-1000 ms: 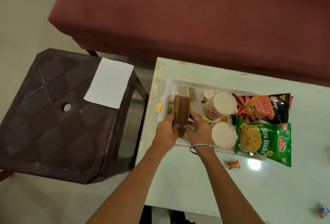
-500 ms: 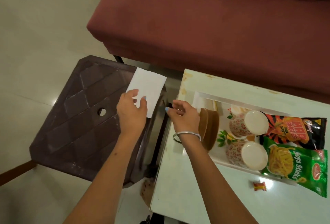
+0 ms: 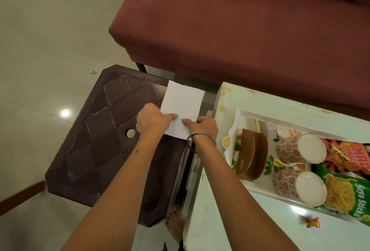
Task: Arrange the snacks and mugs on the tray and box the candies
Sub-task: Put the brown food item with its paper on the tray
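Observation:
A white paper napkin [image 3: 183, 101] is held at its near edge by both hands over the brown stool's right side. My left hand [image 3: 153, 119] pinches its left part and my right hand [image 3: 204, 125], with a bangle on the wrist, pinches its right part. On the table to the right, a white tray [image 3: 248, 115] carries two brown bowls [image 3: 252, 155] standing on edge, two floral mugs [image 3: 298, 148] [image 3: 296, 187] lying on their sides, a red-black snack pack [image 3: 350, 154] and a green Soya Sticks pack [image 3: 346, 196]. One wrapped candy [image 3: 312, 222] lies on the table near the tray.
A dark brown plastic stool [image 3: 104, 144] stands left of the pale green table [image 3: 220, 220]. A maroon sofa [image 3: 240, 30] runs along the far side. Light tiled floor [image 3: 50, 40] fills the left. A foot [image 3: 176, 218] shows between stool and table.
Both hands left the brown bowls in the tray and moved left to the stool. They have taken hold of the napkin's near edge. The camera view swung left.

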{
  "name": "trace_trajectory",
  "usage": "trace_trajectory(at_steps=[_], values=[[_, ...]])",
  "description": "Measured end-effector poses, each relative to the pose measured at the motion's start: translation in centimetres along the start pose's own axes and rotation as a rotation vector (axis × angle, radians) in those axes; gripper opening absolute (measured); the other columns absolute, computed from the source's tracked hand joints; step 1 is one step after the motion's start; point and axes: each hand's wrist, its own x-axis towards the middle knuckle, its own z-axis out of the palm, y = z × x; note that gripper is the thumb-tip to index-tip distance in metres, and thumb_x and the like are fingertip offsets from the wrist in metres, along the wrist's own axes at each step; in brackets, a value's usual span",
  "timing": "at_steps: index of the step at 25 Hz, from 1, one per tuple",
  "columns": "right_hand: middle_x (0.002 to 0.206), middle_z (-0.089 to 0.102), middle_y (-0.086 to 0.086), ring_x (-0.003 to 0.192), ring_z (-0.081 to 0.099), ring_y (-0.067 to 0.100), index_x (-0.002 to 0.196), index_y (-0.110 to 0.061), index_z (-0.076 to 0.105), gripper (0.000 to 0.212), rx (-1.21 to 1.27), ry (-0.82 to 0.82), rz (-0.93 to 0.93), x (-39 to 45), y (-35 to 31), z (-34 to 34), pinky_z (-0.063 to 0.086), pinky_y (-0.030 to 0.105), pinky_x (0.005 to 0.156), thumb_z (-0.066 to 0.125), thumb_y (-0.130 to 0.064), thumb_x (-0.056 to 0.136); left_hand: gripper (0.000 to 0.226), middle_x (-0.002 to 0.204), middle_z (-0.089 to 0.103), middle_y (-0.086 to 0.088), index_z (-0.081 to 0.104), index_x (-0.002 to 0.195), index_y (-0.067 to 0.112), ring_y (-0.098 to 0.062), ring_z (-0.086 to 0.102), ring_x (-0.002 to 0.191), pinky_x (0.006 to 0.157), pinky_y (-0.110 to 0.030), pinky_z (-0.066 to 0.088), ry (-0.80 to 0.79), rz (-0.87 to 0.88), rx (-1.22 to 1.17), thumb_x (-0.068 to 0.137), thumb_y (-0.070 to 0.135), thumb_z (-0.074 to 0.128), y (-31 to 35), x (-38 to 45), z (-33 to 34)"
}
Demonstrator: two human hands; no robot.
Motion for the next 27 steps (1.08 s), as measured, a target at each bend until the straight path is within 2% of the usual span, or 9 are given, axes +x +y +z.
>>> trace_trajectory(at_steps=[3,6,8,12,16,18,20,23,27], values=[[0.083,0.058,0.003,0.074,0.055,0.020,0.075,-0.012,0.053,0.025,-0.059,-0.043,-0.057,-0.4,-0.2,-0.4,0.038,0.020,0.050,0.070,-0.030,0.077,0.023,0.104,0.066,-0.013,0.056,0.079,0.010,-0.023,0.057,0.083,0.057,-0.028,0.039,-0.069,0.044,-0.055,0.076,0.026,0.072,0.1,-0.4,-0.5],[0.093,0.060,0.006,0.085,0.062,0.027,0.086,-0.017,0.049,0.020,-0.094,-0.029,-0.137,-1.3,0.2,-2.1,0.057,0.039,0.072,0.064,-0.028,0.083,0.002,0.101,0.069,-0.009,0.063,0.081,0.014,-0.016,0.054,0.076,0.052,-0.021,0.038,-0.084,0.173,-0.109,0.081,0.013,0.064,0.5,-2.9,-0.6],[0.091,0.060,0.005,0.085,0.064,0.028,0.089,-0.020,0.047,0.017,-0.128,0.044,-0.167,-2.2,1.1,-4.1,0.058,0.043,0.077,0.063,-0.027,0.084,0.009,0.095,0.071,-0.007,0.069,0.087,0.013,-0.016,0.058,0.073,0.053,-0.019,0.042,-0.131,0.255,-0.135,0.082,0.013,0.061,1.0,-5.5,0.2],[0.076,0.061,0.003,0.063,0.066,0.025,0.097,-0.016,0.057,0.013,-0.107,0.212,-0.144,-3.4,4.8,-10.0,0.056,0.031,0.057,0.060,-0.019,0.085,0.019,0.093,0.071,-0.010,0.069,0.094,0.009,-0.024,0.066,0.079,0.073,-0.031,0.056,-0.292,0.388,-0.156,0.083,0.010,0.054,2.7,-10.9,4.4],[0.073,0.063,0.001,0.060,0.060,0.017,0.094,-0.019,0.061,0.014,-0.072,0.373,-0.120,-4.6,9.4,-14.6,0.042,0.023,0.059,0.060,-0.012,0.082,0.023,0.107,0.064,-0.006,0.065,0.107,0.010,-0.020,0.062,0.091,0.081,-0.022,0.050,-0.282,0.426,-0.162,0.086,0.014,0.058,3.6,-15.8,10.1],[0.070,0.061,0.002,0.064,0.061,0.022,0.101,-0.016,0.062,0.020,-0.060,0.383,-0.088,-4.3,11.0,-15.6,0.040,0.025,0.064,0.059,-0.010,0.082,0.023,0.108,0.065,-0.004,0.064,0.109,0.012,-0.020,0.063,0.094,0.087,-0.026,0.051,-0.297,0.420,-0.161,0.087,0.018,0.060,3.6,-16.9,12.4],[0.072,0.061,0.003,0.066,0.057,0.019,0.108,-0.013,0.062,0.028,-0.085,0.344,-0.086,-3.7,12.3,-15.9,0.037,0.022,0.065,0.058,-0.006,0.082,0.018,0.105,0.067,-0.005,0.065,0.103,0.013,-0.021,0.064,0.093,0.088,-0.028,0.051,-0.311,0.429,-0.130,0.087,0.018,0.060,3.5,-17.5,14.2],[0.090,0.068,0.011,0.074,0.052,0.015,0.116,-0.012,0.060,0.037,-0.146,0.277,-0.125,-2.8,13.6,-15.6,0.035,0.021,0.069,0.056,-0.003,0.081,0.016,0.103,0.068,-0.007,0.066,0.101,0.013,-0.022,0.064,0.093,0.088,-0.030,0.051,-0.284,0.437,-0.116,0.086,0.015,0.061,3.1,-17.7,15.5],[0.093,0.068,0.011,0.078,0.057,0.020,0.115,-0.021,0.062,0.037,-0.162,0.325,-0.143,-2.5,14.8,-15.1,0.043,0.025,0.072,0.058,-0.005,0.082,0.021,0.105,0.069,-0.003,0.063,0.107,0.018,-0.023,0.065,0.094,0.092,-0.037,0.050,-0.253,0.448,-0.179,0.086,0.017,0.063,2.4,-18.3,16.3]])
